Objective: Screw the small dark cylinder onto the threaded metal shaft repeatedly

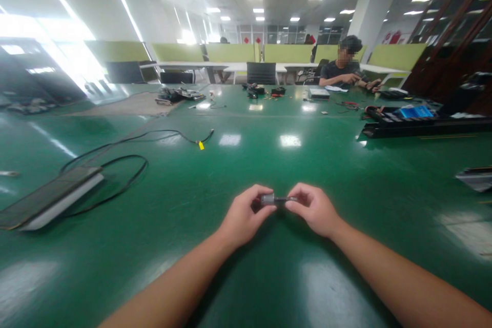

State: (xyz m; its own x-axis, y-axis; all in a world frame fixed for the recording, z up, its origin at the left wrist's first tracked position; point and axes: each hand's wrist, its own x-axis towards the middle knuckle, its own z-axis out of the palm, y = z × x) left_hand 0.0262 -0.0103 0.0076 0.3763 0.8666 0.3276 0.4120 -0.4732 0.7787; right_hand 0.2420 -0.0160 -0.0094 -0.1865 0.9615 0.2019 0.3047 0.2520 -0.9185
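Note:
Just above the green table top (246, 164), both hands meet on a small grey and black piece (268, 199). It has a thick grey block at one end and a thin dark stem (282, 199) running to the right; its exact kind is too small to tell. My left hand (246, 215) is closed round the grey block between thumb and fingers. The far end of the dark stem is pinched by my right hand (313, 210), whose fingers partly cover it. The piece lies roughly level between the two hands.
On the left lies a flat dark device (54, 195) with a black cable (142, 169); a yellow tag (201, 145) marks a cable end. At right sits a long black tray (423, 128) holding a blue item (417, 112). Across the table a person (342, 69) handles something.

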